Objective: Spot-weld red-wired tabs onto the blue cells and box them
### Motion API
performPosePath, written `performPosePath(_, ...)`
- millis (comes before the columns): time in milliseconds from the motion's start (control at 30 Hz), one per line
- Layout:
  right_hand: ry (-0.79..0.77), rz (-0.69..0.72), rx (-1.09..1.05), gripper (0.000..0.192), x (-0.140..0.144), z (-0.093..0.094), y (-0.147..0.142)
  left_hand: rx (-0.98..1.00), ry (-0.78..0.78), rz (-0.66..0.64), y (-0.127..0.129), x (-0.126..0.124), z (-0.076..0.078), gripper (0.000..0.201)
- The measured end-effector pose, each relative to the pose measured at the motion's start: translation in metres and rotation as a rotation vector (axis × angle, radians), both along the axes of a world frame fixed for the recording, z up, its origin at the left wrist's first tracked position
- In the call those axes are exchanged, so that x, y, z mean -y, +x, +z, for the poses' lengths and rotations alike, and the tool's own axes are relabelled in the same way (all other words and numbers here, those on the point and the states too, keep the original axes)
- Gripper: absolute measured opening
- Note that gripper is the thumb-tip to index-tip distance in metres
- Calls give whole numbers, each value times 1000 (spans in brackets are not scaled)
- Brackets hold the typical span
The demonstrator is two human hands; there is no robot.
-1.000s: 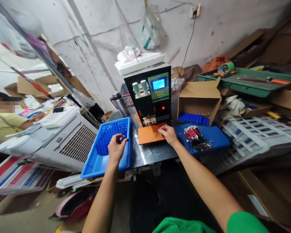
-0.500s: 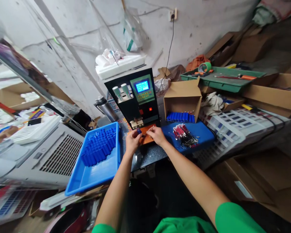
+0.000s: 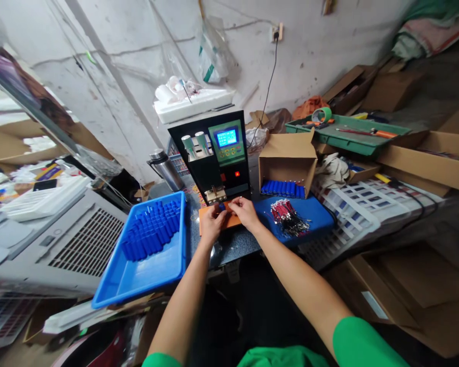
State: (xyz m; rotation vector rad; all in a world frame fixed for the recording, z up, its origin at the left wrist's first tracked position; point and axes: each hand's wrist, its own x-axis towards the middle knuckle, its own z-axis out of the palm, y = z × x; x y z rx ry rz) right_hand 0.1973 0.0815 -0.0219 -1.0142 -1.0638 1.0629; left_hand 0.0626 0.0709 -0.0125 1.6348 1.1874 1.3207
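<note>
Spot-welding station: left hand (image 3: 213, 220) and right hand (image 3: 244, 211) both pinched on a small blue battery cell (image 3: 222, 206) above the orange work plate (image 3: 204, 220), just beneath the spot welder (image 3: 214, 158) electrodes; best held level, steady, fingertips clear of the tips.

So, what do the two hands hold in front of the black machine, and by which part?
The left hand and right hand pinch a small blue cell together on the orange plate; the exact grip points are too small to tell.
</note>
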Motion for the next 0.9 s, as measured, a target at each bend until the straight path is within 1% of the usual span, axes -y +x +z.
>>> performPosePath(167, 16, 20, -31, 23, -8, 0, -11, 13, 16, 13, 0, 1, -1, 30)
performPosePath(267, 26, 29, -11, 22, -10, 1, -14, 17, 30, 32, -1, 2, -2, 29)
performPosePath(400, 42, 20, 34, 22, -9, 3, -15, -2, 37, 47, -2, 3, -1, 30)
performPosePath(567, 37, 0, 103, 19, -9, 4, -15, -6, 36, 34, -2, 4, -2, 31)
performPosePath(900, 45, -10, 137, 16, -9, 4, -14, 2, 24, 24, -1, 3, -3, 31)
